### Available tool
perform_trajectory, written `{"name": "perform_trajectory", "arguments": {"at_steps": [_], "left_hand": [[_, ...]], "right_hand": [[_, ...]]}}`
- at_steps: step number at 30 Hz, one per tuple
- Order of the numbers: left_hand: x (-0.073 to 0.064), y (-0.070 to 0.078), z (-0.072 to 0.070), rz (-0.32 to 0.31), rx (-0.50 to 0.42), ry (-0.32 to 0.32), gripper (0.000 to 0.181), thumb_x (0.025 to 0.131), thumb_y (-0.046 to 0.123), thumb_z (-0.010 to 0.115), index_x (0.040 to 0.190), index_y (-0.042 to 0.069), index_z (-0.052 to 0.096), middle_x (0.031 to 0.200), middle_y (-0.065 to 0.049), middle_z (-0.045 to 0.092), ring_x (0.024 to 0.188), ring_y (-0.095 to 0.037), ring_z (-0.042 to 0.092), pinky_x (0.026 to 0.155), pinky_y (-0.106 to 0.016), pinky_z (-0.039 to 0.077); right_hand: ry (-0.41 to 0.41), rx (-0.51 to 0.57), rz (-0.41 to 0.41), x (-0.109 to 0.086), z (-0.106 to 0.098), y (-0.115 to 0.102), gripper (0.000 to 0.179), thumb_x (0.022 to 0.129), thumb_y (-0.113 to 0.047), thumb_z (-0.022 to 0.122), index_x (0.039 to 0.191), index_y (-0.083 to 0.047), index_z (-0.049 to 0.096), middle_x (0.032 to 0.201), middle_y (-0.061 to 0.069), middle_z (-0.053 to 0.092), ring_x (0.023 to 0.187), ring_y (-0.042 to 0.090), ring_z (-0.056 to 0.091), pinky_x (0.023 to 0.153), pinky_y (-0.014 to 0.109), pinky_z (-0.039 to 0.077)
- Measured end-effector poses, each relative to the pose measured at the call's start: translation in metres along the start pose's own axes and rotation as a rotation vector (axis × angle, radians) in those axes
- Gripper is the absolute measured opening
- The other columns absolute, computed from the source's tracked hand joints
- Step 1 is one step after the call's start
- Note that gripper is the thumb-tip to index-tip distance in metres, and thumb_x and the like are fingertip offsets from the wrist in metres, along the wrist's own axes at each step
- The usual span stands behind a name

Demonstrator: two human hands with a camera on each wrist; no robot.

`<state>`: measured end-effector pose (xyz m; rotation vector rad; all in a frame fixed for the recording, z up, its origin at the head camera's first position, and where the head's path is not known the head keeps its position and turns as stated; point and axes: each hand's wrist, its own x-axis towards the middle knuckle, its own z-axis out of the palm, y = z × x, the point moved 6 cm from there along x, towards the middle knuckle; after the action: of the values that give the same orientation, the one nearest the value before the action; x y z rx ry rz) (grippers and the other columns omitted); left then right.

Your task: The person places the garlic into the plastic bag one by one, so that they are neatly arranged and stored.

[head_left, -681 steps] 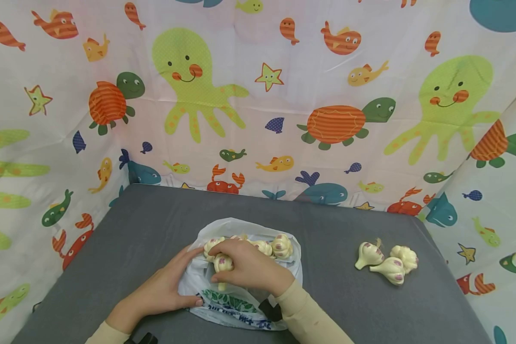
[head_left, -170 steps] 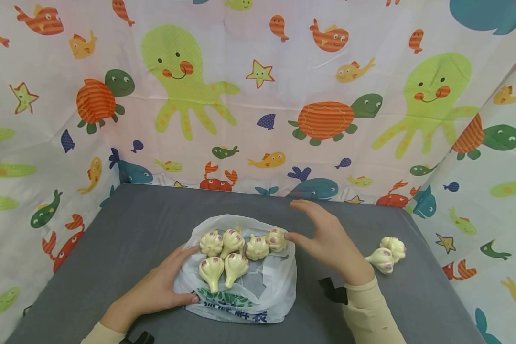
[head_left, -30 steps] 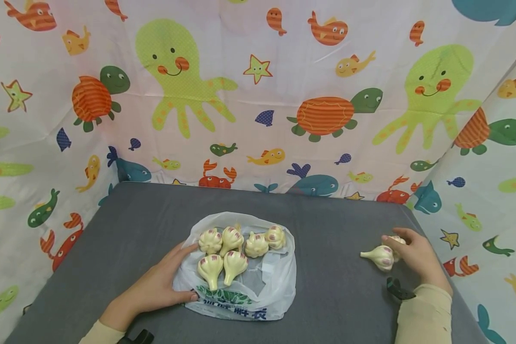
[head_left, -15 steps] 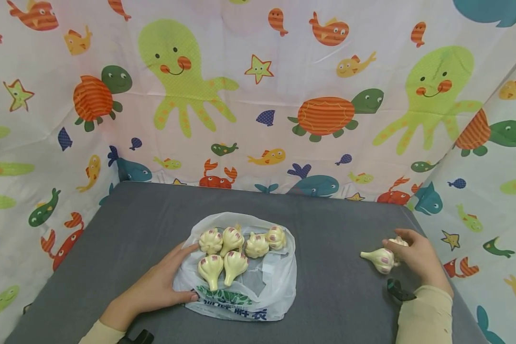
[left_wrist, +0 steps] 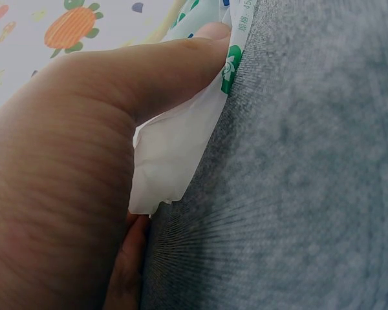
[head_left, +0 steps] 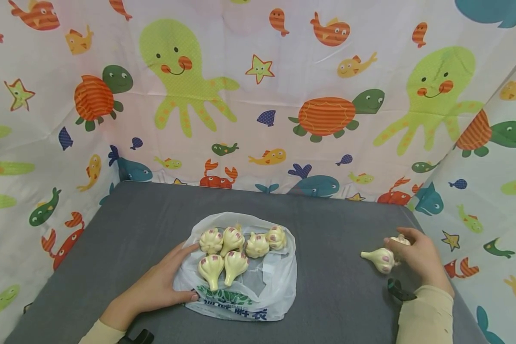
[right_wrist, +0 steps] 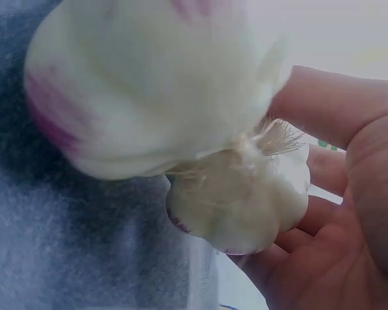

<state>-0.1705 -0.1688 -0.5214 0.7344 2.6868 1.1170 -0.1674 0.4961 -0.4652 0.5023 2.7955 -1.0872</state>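
Note:
A white plastic bag (head_left: 275, 296) with green and blue print lies with its mouth spread, several cream garlic bulbs (head_left: 235, 266) with purple marks in it. My left hand (head_left: 163, 283) holds the bag's left side; the left wrist view has my thumb (left_wrist: 174, 71) over the plastic and the fingers mostly hidden. At the right, my right hand (head_left: 423, 258) grips a garlic bulb (head_left: 402, 240), its fingers partly covering it. Another garlic bulb (head_left: 382, 259) lies just in front, stem to the left; it looms large in the right wrist view, close against the gripped garlic bulb (right_wrist: 239, 203).
The grey cloth-covered table (head_left: 327, 267) stretches between the bag and the bulbs at the right. A curtain (head_left: 275, 43) printed with sea animals stands behind and along both sides. Black wrist straps (head_left: 400, 290) sit at the sleeves.
Three bulbs lay at the right at first, now two. The right hand has moved from the bag to these bulbs. Within the last second the right hand has barely shifted; the left stays.

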Motion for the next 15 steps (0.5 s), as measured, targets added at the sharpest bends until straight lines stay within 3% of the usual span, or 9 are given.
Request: {"name": "perform_trajectory", "arguments": {"at_steps": [7,15], "left_hand": [[0.000,0.001,-0.001,0.004,-0.002,0.000,0.113,0.079,0.060,0.095,0.171,0.036,0.033,0.178,-0.011,0.025,0.157,-0.042,0.035,0.109,-0.072,0.043],[0.000,0.000,-0.001,0.019,-0.020,-0.001,0.113,0.079,0.065,0.092,0.171,0.035,0.033,0.178,-0.013,0.024,0.158,-0.044,0.033,0.109,-0.073,0.042]], "right_hand": [[0.072,0.005,-0.063,-0.002,-0.007,-0.019,0.096,0.104,-0.060,0.067,0.165,0.007,0.034,0.161,0.041,0.039,0.139,0.058,0.043,0.104,0.077,0.042],[0.134,-0.023,-0.124,-0.008,-0.016,-0.044,0.091,0.103,-0.057,0.070,0.163,0.006,0.041,0.155,0.039,0.047,0.130,0.052,0.053,0.091,0.054,0.052]]}}
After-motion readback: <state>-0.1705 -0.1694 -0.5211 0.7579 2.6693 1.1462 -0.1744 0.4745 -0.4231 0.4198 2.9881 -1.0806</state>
